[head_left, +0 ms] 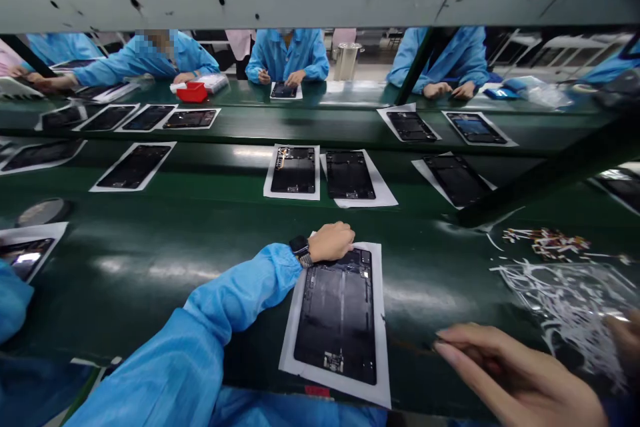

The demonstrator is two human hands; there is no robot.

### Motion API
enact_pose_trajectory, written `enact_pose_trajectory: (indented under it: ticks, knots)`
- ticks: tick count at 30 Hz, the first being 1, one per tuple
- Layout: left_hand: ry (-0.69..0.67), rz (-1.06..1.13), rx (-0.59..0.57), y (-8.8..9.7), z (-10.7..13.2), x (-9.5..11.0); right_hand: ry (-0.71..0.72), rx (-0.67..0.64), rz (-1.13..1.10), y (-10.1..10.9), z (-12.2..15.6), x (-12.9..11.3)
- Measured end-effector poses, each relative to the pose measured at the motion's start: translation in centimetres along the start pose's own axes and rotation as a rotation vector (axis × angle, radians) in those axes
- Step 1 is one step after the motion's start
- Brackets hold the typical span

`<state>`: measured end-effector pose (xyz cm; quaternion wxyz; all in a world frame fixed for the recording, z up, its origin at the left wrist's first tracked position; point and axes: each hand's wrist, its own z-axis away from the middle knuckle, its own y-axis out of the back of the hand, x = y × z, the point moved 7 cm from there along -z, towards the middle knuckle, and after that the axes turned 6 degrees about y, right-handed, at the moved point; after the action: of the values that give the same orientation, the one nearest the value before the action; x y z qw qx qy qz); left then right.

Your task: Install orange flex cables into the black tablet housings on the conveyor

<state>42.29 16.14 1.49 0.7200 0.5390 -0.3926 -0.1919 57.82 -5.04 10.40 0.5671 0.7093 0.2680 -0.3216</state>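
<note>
1 black tablet shell (340, 320) on white sheet (383, 353), top edge under curled left hand (333, 241), grasp unclear. Likely light, stiff, scratch-prone; best held by side rims. Pinched in right hand (520, 370): small dark piece (433, 347).

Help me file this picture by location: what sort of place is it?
Most likely an electronics factory. Flat black, tablet-like panels on white sheets lie in rows along a long green workbench, and several people in similar blue coats are on its far side.
</note>
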Motion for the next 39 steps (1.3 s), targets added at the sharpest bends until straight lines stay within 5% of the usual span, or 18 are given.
enact_pose_trajectory:
  ticks: [2, 5, 9, 15, 21, 25, 39]
  knots:
    - [-0.011, 0.056, 0.038, 1.4, 0.7, 0.8, -0.01, -0.073, -0.05, -1.4, -1.2, -1.2]
    - [-0.094, 0.449, -0.011, 3.2, 3.6, 2.4, -0.033, -0.186, -0.133, -3.8, -3.8, -2.6]
    - [-0.077, 0.837, -0.095, 2.8, 8.8, 3.6, -0.025, -0.24, -0.215, -6.7, -7.7, -3.6]
    - [0.202, 0.577, 0.24, 0.2, 14.1, 0.8, 0.044, -0.395, -0.246, -12.1, -11.4, -3.8]
    - [0.07, 0.016, 0.443, 0.1, 15.6, -0.2, 0.083, -0.445, -0.069, -16.9, -13.9, -2.1]
    - [0.006, -0.229, 0.475, -0.1, 15.8, -0.4, 0.094, -0.461, -0.006, -19.1, -14.9, -1.1]
    - [-0.107, -0.101, 0.553, -0.5, 15.2, 0.3, 0.013, -0.583, 0.288, -21.7, -18.5, 0.2]
